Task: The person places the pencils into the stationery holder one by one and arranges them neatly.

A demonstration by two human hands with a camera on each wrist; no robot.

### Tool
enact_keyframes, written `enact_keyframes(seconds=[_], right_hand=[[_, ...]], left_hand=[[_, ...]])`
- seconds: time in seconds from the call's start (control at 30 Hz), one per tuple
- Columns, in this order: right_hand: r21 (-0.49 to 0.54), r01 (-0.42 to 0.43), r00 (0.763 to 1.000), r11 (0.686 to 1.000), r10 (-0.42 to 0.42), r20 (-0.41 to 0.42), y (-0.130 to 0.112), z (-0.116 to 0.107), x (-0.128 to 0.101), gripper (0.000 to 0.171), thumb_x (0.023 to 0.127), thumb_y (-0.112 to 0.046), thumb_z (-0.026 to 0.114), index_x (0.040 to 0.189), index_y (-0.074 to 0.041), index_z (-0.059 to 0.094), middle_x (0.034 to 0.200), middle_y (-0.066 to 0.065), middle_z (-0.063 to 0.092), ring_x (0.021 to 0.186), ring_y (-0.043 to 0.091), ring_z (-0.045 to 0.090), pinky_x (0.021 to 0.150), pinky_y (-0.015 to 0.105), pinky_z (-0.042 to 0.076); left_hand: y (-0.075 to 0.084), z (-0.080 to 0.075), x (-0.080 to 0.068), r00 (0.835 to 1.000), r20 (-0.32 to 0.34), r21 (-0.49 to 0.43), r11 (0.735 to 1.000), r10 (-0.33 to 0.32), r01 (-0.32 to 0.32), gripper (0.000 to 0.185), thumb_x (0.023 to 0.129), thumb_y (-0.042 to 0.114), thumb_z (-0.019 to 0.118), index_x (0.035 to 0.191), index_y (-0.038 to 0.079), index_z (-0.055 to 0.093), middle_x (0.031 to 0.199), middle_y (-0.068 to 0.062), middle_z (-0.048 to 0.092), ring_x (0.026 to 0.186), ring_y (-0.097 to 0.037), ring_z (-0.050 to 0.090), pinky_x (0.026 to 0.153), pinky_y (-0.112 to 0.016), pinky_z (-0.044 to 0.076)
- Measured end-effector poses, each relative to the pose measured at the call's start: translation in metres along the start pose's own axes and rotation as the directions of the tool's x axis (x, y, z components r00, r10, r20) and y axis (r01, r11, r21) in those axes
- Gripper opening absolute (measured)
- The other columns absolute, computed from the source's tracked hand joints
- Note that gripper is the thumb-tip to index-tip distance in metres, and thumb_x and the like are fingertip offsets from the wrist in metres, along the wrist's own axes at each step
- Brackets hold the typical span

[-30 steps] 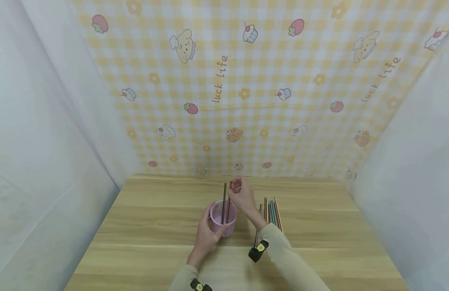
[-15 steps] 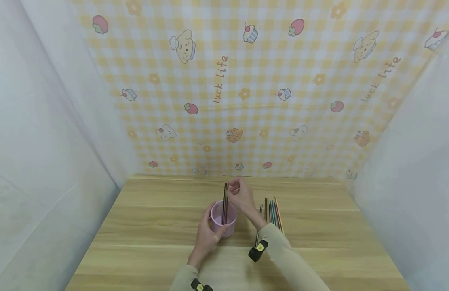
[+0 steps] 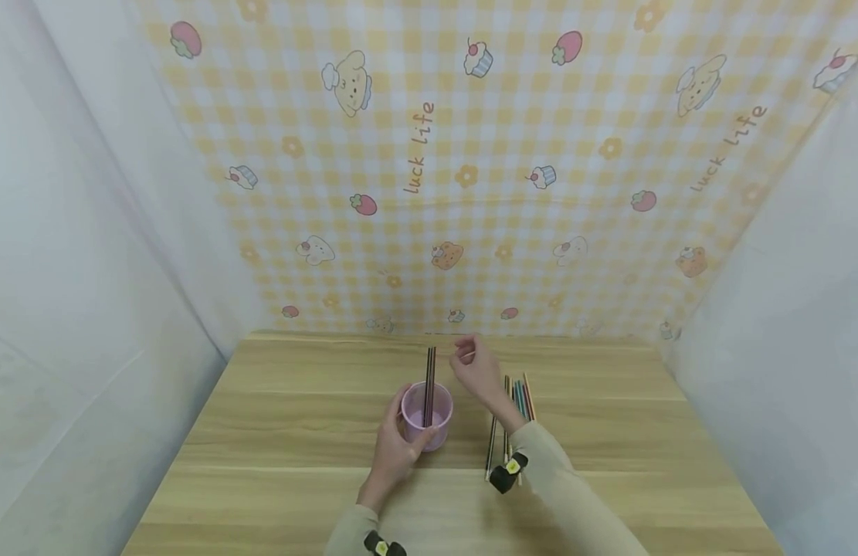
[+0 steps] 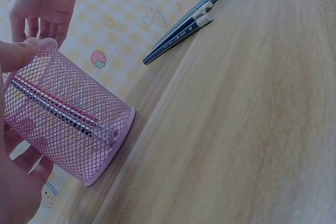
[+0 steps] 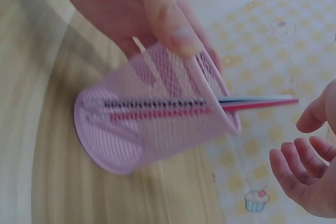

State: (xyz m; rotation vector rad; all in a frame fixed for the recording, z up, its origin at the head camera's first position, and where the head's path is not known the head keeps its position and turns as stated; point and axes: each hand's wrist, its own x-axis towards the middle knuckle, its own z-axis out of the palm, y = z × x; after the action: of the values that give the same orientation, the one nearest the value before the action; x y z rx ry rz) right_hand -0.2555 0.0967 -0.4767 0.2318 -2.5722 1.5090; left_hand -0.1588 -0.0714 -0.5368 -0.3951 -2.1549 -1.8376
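One wood-grained surface (image 3: pixel 296 432) before me; white sheets (image 3: pixel 88 232) at both sides; yellow-checked cloth (image 3: pixel 512 139) behind, lettered "luck life". Pink mesh cup (image 5: pixel 157 135) stands on the surface, gripped round its side by the left hand (image 3: pixel 392 455). Two pencils (image 3: pixel 430 386) lean inside, lower ends blurred by mesh. Right hand (image 3: pixel 477 377) hangs beside their tops, fingers loosely bent, free of any hold. Loose pencils (image 4: pixel 178 38) lie to the right; sleeve (image 3: pixel 568 486) and wrist camera (image 3: pixel 508 472) partly cover them, count uncertain. Both forearms run out of the head view's lower edge.
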Motion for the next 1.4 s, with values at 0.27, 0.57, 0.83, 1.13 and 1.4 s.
enact_keyframes(seconds=[0.27,0.57,0.83,1.13,1.4], right_hand=[[-0.019,-0.042,0.999,0.999,0.042,-0.014,0.017,-0.028,0.005,0.027,0.084,-0.014,0.055,0.109,-0.008,0.052,0.099,0.008,0.058,0.085,0.022,0.059,0.069,0.03,0.055],[-0.004,-0.097,0.994,0.995,0.097,-0.051,0.043,-0.05,0.011,0.025,0.085,-0.012,0.053,0.109,-0.006,0.049,0.099,0.012,0.057,0.085,0.026,0.059,0.063,0.029,0.053],[-0.069,-0.177,0.982,0.982,0.171,-0.084,0.064,-0.067,0.021,0.029,0.084,-0.013,0.053,0.112,-0.007,0.049,0.102,0.013,0.058,0.089,0.028,0.059,0.062,0.029,0.053],[-0.108,-0.246,0.968,0.963,0.238,-0.083,0.075,-0.08,0.024,0.036,0.084,-0.011,0.052,0.118,-0.002,0.047,0.107,0.017,0.057,0.093,0.03,0.058,0.07,0.033,0.054],[-0.13,-0.3,0.954,0.945,0.296,-0.048,0.089,-0.087,0.02,0.04,0.082,-0.011,0.055,0.119,0.001,0.046,0.112,0.021,0.055,0.099,0.035,0.055,0.077,0.04,0.054]], left_hand=[[0.001,0.001,0.0,1.0,0.007,-0.017,1.0,-0.009,0.009,0.085,0.07,0.007,0.077,0.138,-0.006,0.028,0.132,-0.03,0.042,0.12,-0.047,0.042,0.102,-0.058,0.034],[0.007,0.001,-0.001,0.999,-0.008,0.006,0.999,-0.036,0.036,0.084,0.07,0.005,0.077,0.138,-0.007,0.029,0.131,-0.031,0.042,0.119,-0.047,0.043,0.102,-0.058,0.035],[0.006,0.002,0.0,0.999,-0.005,0.003,0.999,-0.039,0.039,0.085,0.07,0.004,0.077,0.138,-0.008,0.029,0.131,-0.031,0.042,0.119,-0.046,0.044,0.102,-0.056,0.036],[0.007,0.001,0.0,0.999,-0.013,0.001,0.999,-0.036,0.036,0.084,0.07,0.004,0.077,0.138,-0.008,0.03,0.131,-0.031,0.042,0.118,-0.048,0.044,0.102,-0.059,0.034],[0.007,0.001,0.001,0.999,-0.014,0.003,1.0,-0.03,0.03,0.084,0.069,0.003,0.077,0.137,-0.008,0.03,0.13,-0.032,0.043,0.116,-0.048,0.045,0.101,-0.058,0.037]])
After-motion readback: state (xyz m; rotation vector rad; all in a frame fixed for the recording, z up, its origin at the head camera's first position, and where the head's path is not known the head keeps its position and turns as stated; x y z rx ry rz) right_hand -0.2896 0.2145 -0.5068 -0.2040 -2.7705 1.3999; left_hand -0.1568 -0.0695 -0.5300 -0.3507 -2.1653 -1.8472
